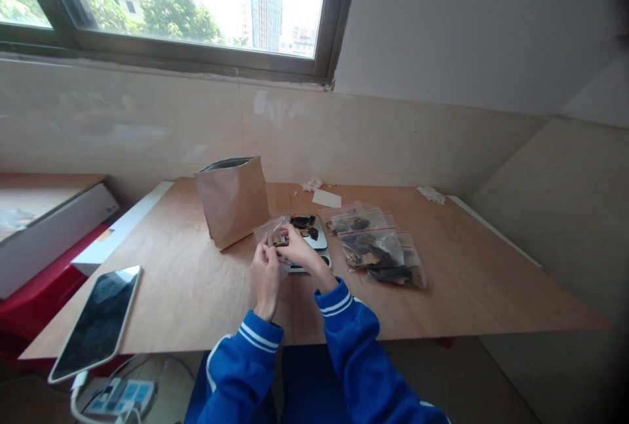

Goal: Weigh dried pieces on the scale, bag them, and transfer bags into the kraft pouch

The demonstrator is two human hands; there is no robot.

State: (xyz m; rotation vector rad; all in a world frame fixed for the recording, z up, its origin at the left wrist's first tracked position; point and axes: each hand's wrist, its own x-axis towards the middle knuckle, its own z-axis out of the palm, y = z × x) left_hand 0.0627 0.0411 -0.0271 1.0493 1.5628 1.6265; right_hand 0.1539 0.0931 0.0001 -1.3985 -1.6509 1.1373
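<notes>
My left hand (266, 274) is closed on a clear plastic bag (265, 230), held up over the near left side of a small white kitchen scale (319, 240). My right hand (299, 248) reaches across to the same bag, its fingers closed at the plastic. A small brown piece shows by these fingertips; whether it lies inside the bag or between the fingers I cannot tell. On the scale's plate rest several dark, dried, curled pieces (312, 232). Both hands partly hide the scale's front.
To the left stands an open brown paper pouch (233, 204). Several zip bags (373, 250) of dark dried pieces lie overlapping at the right. Behind are a white card (327, 198) and pale scraps (311, 185). A phone (98, 322) with a cable overhangs the table's front left edge.
</notes>
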